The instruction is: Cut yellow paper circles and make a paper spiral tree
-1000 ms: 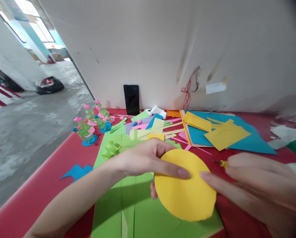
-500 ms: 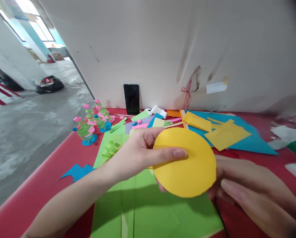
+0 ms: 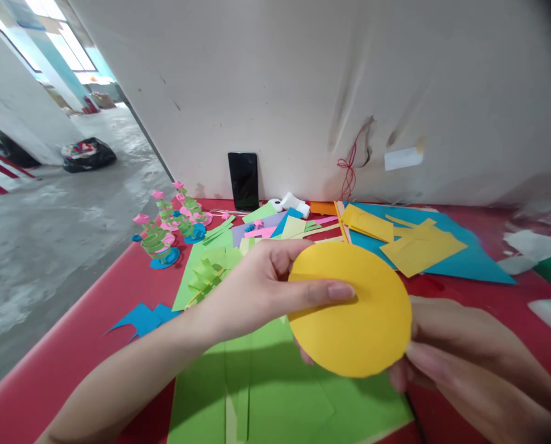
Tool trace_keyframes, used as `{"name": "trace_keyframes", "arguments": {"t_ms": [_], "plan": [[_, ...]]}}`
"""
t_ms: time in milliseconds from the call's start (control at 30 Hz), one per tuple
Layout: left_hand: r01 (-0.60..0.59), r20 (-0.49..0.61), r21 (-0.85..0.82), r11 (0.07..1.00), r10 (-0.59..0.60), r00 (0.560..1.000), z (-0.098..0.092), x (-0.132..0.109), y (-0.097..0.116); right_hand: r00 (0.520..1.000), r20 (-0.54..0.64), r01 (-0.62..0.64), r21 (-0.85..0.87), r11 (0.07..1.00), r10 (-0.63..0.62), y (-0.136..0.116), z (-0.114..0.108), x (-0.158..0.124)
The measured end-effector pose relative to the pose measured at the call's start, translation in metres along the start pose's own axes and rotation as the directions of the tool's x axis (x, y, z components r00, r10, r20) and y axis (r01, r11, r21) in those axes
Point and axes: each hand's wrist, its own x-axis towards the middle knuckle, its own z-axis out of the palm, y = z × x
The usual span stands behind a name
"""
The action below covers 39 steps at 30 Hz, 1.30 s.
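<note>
A yellow paper circle (image 3: 363, 333) is held up over the table, its lower right edge slightly uneven. My left hand (image 3: 275, 280) grips it from the left, thumb flat across the front and the other fingers behind. At the circle's right edge, my right hand (image 3: 455, 351) pinches the rim between thumb and fingers. Below lie green paper sheets (image 3: 285, 401) with a narrow green strip on top. To the left of my wrist sits a fringed light green paper piece (image 3: 206, 277).
Small paper trees (image 3: 158, 237) on blue discs stand at the left edge of the red table (image 3: 85, 308). Blue scraps (image 3: 141, 320) lie nearby. A phone (image 3: 244, 180) leans on the wall. Yellow pieces (image 3: 423, 246) rest on blue paper (image 3: 479, 268) at right.
The yellow circle has shifted slightly right and down with my left hand. My right thumb, earlier apart from the circle's edge, now presses on its rim.
</note>
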Motion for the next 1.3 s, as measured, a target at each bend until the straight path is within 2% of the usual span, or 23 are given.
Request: {"name": "trace_keyframes", "arguments": {"t_ms": [67, 200, 367, 533, 633, 667, 733, 800, 967, 1067, 1167, 1300], "plan": [[0.008, 0.016, -0.027, 1.000, -0.008, 1.000, 0.000, 0.001, -0.001, 0.997, 0.048, -0.058, 0.022, 0.998, 0.056, -0.001, -0.002, -0.003], [0.040, 0.052, -0.076, 0.996, -0.036, 0.998, -0.001, 0.001, -0.004, 0.954, 0.185, -0.244, 0.025, 0.970, 0.235, 0.000, -0.010, -0.007], [0.081, 0.067, -0.125, 0.989, -0.073, 0.995, -0.002, 0.002, -0.008, 0.952, 0.217, -0.226, 0.030, 0.974, 0.215, 0.005, -0.014, -0.004], [0.092, 0.074, -0.135, 0.987, -0.083, 0.994, -0.001, 0.003, -0.007, 0.985, 0.115, -0.127, -0.048, 0.991, 0.131, 0.001, -0.009, -0.002], [0.054, 0.028, -0.095, 0.994, -0.051, 0.998, 0.003, 0.003, -0.003, 0.986, -0.020, -0.169, -0.185, 0.968, 0.168, -0.002, -0.004, -0.004], [0.039, 0.009, -0.072, 0.997, -0.038, 0.999, 0.004, 0.003, -0.001, 0.978, -0.107, -0.200, -0.216, 0.956, 0.180, -0.003, -0.002, -0.005], [0.020, -0.020, -0.027, 0.999, -0.020, 1.000, 0.006, 0.002, 0.002, 0.933, -0.305, -0.270, -0.242, 0.932, 0.191, -0.007, 0.004, -0.006], [0.016, -0.035, 0.003, 1.000, -0.016, 0.999, 0.007, 0.002, 0.005, 0.895, -0.406, -0.302, -0.245, 0.921, 0.185, -0.011, 0.009, -0.006], [0.048, -0.040, 0.028, 0.998, -0.047, 0.998, 0.005, 0.003, 0.006, 0.944, -0.325, -0.184, -0.386, 0.904, 0.053, -0.013, 0.015, 0.002], [0.060, -0.033, 0.017, 0.998, -0.060, 0.998, 0.003, 0.004, 0.004, 0.962, -0.272, -0.150, -0.440, 0.885, 0.028, -0.012, 0.015, 0.006], [0.079, -0.013, -0.018, 0.997, -0.079, 0.997, 0.002, 0.006, 0.001, 0.965, -0.258, -0.161, -0.411, 0.897, 0.054, -0.012, 0.015, 0.005], [0.099, 0.020, -0.064, 0.993, -0.098, 0.995, 0.000, 0.007, -0.002, 0.963, -0.230, -0.199, -0.263, 0.944, 0.139, -0.015, 0.010, 0.001]]}}
